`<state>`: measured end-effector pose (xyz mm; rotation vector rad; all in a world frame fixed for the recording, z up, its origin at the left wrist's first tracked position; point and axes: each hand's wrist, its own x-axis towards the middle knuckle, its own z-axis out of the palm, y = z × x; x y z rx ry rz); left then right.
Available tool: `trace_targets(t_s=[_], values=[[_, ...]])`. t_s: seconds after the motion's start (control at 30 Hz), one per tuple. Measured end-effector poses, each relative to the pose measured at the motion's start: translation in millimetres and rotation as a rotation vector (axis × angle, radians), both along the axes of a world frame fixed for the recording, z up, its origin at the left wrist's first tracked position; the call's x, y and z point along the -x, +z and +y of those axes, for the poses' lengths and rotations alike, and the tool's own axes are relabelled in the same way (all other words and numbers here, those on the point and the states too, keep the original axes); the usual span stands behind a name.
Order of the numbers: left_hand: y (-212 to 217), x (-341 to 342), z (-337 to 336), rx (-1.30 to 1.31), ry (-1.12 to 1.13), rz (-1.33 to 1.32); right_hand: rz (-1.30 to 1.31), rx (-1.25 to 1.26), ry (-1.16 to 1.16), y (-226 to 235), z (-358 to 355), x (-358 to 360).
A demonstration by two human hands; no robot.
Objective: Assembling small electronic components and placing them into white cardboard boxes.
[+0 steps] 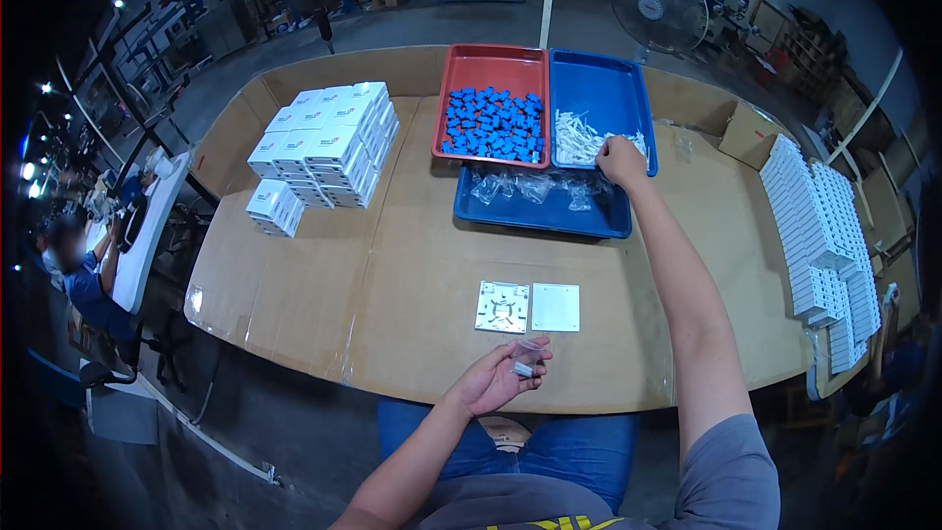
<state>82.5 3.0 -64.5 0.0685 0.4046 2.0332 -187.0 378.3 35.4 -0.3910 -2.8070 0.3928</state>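
Near the table's front edge my left hand (497,378), palm up, holds a small clear plastic bag (527,354) with a small whitish piece in its lower part. My right hand (623,161) reaches far forward to the front right corner of the blue tray (599,67), its fingers closed down among the white slender parts (581,140). What the fingertips grip there is hidden. Just beyond my left hand lie a square white plate with metal fittings (502,307) and a plain white square plate (556,307), side by side.
A red tray (496,56) of blue plastic pieces (494,124) adjoins the blue tray. Below them a lower blue tray (540,222) holds clear bags (533,186). White boxes (319,142) are stacked left; white parts (819,226) are stacked right. A person (88,275) sits far left.
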Motion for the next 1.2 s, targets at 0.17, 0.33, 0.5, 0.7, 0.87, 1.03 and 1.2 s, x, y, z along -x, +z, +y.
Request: trace_targets(t_s=[0.17,0.33,0.5,0.7,0.87,1.03,1.2], values=[[1,0,4,0.006,-0.004,0.003,0.182,0.109,-0.065,18,16,-10],[1,-6,-2,0.011,0.031,0.010,0.335,1.392,0.306,75,-18,-71],[21,-12,-4,0.212,0.072,0.253,0.439,1.726,0.599,96,-43,-135],[73,7,12,0.140,0.231,0.256,0.565,1.679,0.362,82,-86,-192],[93,23,21,0.121,0.388,0.150,0.496,1.532,0.329,45,-120,-245],[87,7,10,0.093,0.366,-0.018,0.330,1.210,0.316,50,-148,-262],[82,-1,11,0.105,0.322,0.044,0.170,1.173,0.368,44,-157,-267]])
